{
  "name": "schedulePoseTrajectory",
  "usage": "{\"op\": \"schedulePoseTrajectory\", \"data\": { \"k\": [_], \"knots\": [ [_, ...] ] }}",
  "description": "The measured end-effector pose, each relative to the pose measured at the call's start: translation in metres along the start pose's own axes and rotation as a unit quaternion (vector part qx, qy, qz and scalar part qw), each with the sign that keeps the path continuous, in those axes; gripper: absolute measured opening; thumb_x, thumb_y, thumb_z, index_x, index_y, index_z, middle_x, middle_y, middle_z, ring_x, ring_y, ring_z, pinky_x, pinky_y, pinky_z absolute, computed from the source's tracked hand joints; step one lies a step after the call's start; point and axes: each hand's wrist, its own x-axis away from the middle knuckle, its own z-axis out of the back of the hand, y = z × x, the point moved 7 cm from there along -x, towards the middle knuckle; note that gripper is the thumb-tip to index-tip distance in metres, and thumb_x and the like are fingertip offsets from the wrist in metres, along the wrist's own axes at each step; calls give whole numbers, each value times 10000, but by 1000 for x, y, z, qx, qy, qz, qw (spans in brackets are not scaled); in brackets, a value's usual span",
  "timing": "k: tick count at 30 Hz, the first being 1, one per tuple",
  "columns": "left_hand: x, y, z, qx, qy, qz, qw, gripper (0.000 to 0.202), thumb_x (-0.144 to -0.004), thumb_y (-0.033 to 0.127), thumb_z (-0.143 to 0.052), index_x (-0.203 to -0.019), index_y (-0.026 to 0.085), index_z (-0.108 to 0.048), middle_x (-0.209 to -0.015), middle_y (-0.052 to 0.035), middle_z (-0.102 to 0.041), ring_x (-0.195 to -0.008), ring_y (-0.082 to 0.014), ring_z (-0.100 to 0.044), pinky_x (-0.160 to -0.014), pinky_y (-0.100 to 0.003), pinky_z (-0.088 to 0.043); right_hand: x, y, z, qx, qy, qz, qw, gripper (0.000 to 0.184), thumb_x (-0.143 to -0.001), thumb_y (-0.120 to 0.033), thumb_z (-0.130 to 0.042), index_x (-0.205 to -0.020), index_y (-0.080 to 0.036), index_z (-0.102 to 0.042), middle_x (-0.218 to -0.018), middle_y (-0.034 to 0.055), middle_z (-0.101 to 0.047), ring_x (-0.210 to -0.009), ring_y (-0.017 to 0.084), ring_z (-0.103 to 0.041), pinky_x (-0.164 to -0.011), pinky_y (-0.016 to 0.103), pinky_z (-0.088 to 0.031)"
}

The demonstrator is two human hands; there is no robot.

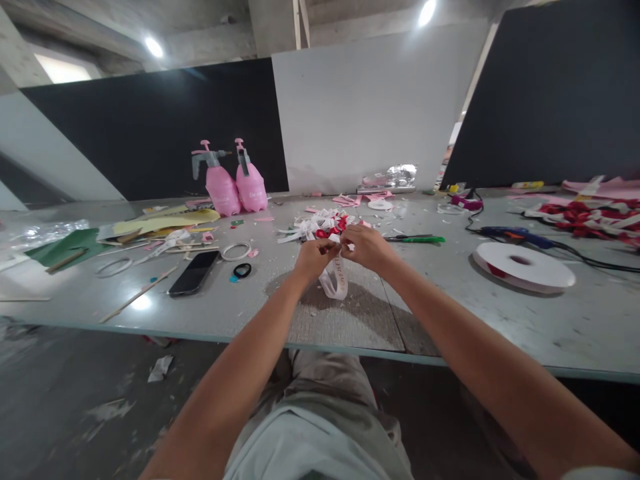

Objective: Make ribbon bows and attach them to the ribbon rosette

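Both hands meet over the middle of the table, pinching a white ribbon point(341, 275) with printed lettering. Its lower part hangs in a loop that reaches down toward the wooden board point(345, 323). My left hand point(318, 257) grips it from the left with closed fingers. Close beside it, my right hand point(364, 244) is closed on the ribbon's upper end; the fingertips partly hide what they pinch. Just behind the hands lies a pile of white and red ribbon pieces point(320, 224). A green-handled craft knife point(420, 239) rests right of the pile.
On the right are a white ribbon spool point(525, 267), a blue glue gun point(515, 233) and red-and-white ribbons point(590, 220). A phone point(195, 273), a black ring point(242, 270), scissors point(167, 245) and paper scraps lie left. Two pink spray bottles point(223, 190) stand behind.
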Motion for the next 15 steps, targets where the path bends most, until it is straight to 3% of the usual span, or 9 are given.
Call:
{"op": "schedulePoseTrajectory", "data": {
  "k": [5, 7, 10, 12, 15],
  "knots": [
    [1, 3, -1, -6, -5, 1, 1000, 350, -832, 456, -573, -794, 145, -729, -618, 4, -562, -571, -97, -405, -553, -228, -293, -2, 13, 5, -11, 26, -11, 1000, 103, -722, -105, -550, -712, -192, -603, -768, 48, -629, -749, 178, -549, -705, 277, -399],
    [3, 5, -3, -13, -18, -4, 1000, 341, -824, 458, -586, -782, 148, -721, -622, 2, -564, -580, -100, -421, -562, -229, -304, 3, 36, 16, -13, 70, -56, 996, 83, -706, -115, -565, -682, -188, -597, -757, 51, -627, -723, 172, -547, -672, 274, -404],
    [4, 5, -2, 2, -10, -3, 1000, 334, -815, 463, -600, -746, 147, -684, -616, 6, -545, -582, -101, -439, -565, -229, -323, 18, 82, 27, -64, 132, -176, 973, 74, -710, -213, -622, -648, -179, -600, -657, 38, -603, -618, 156, -535, -597, 271, -423],
    [4, 2, 0, 49, 14, 7, 999, 335, -819, 472, -592, -741, 151, -644, -605, 18, -520, -562, -97, -444, -557, -226, -334, 26, 100, 11, -190, 75, -254, 945, 209, -776, -326, -605, -634, -172, -612, -553, 20, -565, -515, 138, -515, -514, 259, -431],
    [3, 0, -3, 123, 7, 20, 992, 319, -804, 472, -611, -749, 158, -601, -615, 28, -509, -547, -91, -451, -546, -221, -350, 28, 85, -20, -403, -9, -319, 858, 430, -829, -524, -562, -640, -151, -659, -623, 66, -634, -499, 135, -537, -475, 276, -479]
  ]
}}
